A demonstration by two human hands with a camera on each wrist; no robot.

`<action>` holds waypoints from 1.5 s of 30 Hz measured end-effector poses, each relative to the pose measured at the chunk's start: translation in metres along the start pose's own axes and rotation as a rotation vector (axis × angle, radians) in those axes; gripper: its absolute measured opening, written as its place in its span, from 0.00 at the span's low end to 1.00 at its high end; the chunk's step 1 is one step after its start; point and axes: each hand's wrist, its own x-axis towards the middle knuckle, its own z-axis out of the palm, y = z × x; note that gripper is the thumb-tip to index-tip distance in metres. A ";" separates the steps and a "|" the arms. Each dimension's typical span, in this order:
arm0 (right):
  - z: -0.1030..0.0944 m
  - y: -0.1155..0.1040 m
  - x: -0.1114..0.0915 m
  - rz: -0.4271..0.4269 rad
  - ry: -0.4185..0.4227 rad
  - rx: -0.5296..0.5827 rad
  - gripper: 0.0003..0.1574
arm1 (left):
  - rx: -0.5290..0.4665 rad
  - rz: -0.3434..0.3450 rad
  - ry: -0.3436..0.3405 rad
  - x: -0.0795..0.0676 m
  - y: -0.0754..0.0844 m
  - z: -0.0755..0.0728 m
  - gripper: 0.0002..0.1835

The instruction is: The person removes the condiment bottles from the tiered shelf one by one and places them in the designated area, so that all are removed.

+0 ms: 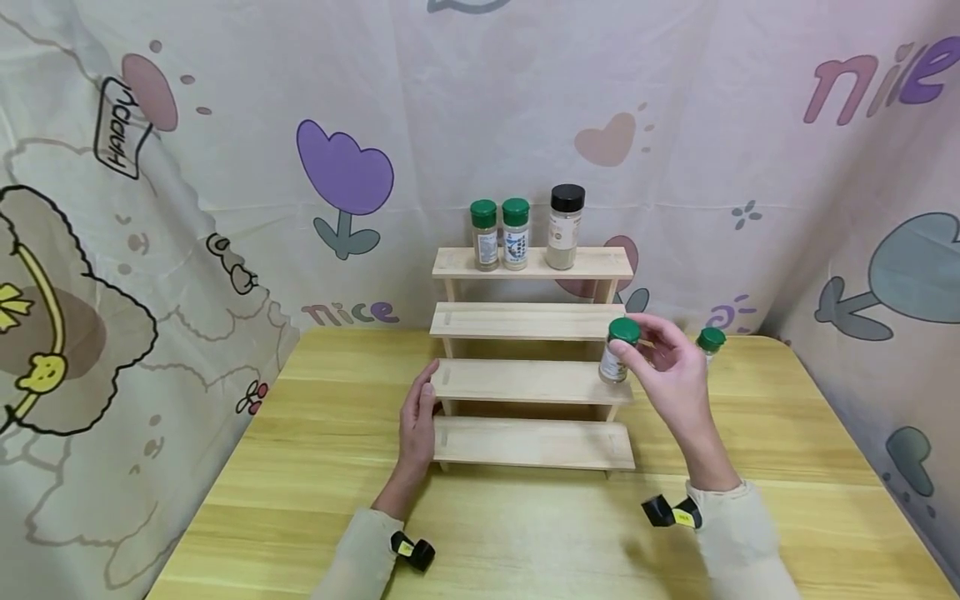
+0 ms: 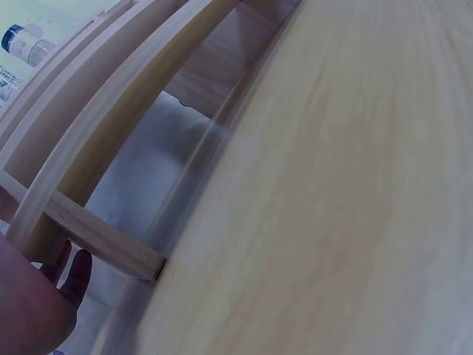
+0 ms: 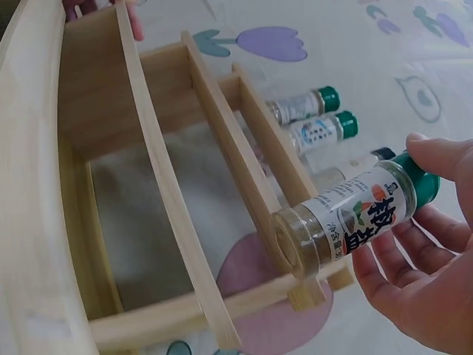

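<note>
My right hand [image 1: 678, 367] holds a small clear spice jar [image 1: 615, 354] with a green cap, thumb and fingers round its upper part. The jar overlaps the right end of the second shelf from the bottom in the head view; in the right wrist view it is tilted, its white label [image 3: 362, 211] showing. A four-tier stepped wooden rack [image 1: 528, 379] stands on the table. At the rack's left side rests my left hand [image 1: 417, 421], its fingers against the ends of the lower shelves. In the left wrist view, two fingertips [image 2: 77, 277] show below the lowest board.
On the top shelf stand two green-capped jars [image 1: 515, 235] and a larger black-capped jar [image 1: 565, 227]. Another green-capped jar [image 1: 710, 342] is behind my right hand, partly hidden. A printed cloth [image 1: 480, 100] hangs behind the wooden table [image 1: 315, 467].
</note>
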 end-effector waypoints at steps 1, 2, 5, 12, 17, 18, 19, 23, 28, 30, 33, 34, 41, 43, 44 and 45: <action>-0.003 0.000 0.000 0.002 0.005 -0.014 0.25 | -0.004 0.003 0.001 0.000 0.000 0.000 0.22; -0.005 0.000 -0.001 0.008 0.011 -0.020 0.25 | -0.010 0.005 0.000 0.000 -0.001 0.000 0.22; -0.014 0.001 -0.004 0.032 0.029 -0.051 0.24 | -0.018 0.011 0.004 0.002 -0.012 0.001 0.23; -0.038 0.014 -0.010 0.119 0.095 -0.130 0.26 | -0.025 0.036 0.031 0.005 -0.041 0.001 0.22; -0.058 0.023 -0.012 0.182 0.132 -0.225 0.28 | -0.037 0.031 0.025 0.003 -0.037 -0.001 0.22; -0.062 0.025 -0.013 0.195 0.142 -0.244 0.28 | -0.033 0.022 0.025 0.003 -0.036 -0.001 0.22; -0.067 0.027 -0.014 0.208 0.149 -0.258 0.28 | -0.031 0.013 0.024 0.002 -0.035 -0.001 0.22; -0.083 0.037 -0.016 0.249 0.180 -0.170 0.27 | -0.020 0.000 0.015 0.002 -0.026 0.000 0.23; -0.100 0.048 -0.018 0.304 0.187 -0.082 0.26 | -0.015 0.005 0.007 0.001 -0.003 0.001 0.22; -0.105 0.051 -0.018 0.328 0.194 -0.105 0.26 | -0.017 0.009 0.009 0.001 -0.002 0.001 0.22; -0.112 0.054 -0.018 0.354 0.212 -0.151 0.26 | -0.018 0.015 0.012 0.000 -0.001 0.001 0.22; -0.115 0.054 -0.018 0.361 0.218 -0.162 0.26 | -0.020 0.016 0.013 0.000 -0.001 0.001 0.22; -0.129 0.066 -0.018 0.387 0.247 -0.234 0.28 | -0.021 0.019 0.014 0.001 -0.002 0.001 0.22; -0.134 0.070 -0.017 0.398 0.266 -0.247 0.27 | -0.023 0.021 0.013 0.001 -0.002 0.001 0.22; -0.136 0.073 -0.017 0.403 0.281 -0.247 0.26 | -0.025 0.021 0.012 0.001 -0.002 0.002 0.22; -0.139 0.075 -0.017 0.409 0.297 -0.235 0.26 | -0.025 0.022 0.010 0.001 -0.002 0.002 0.22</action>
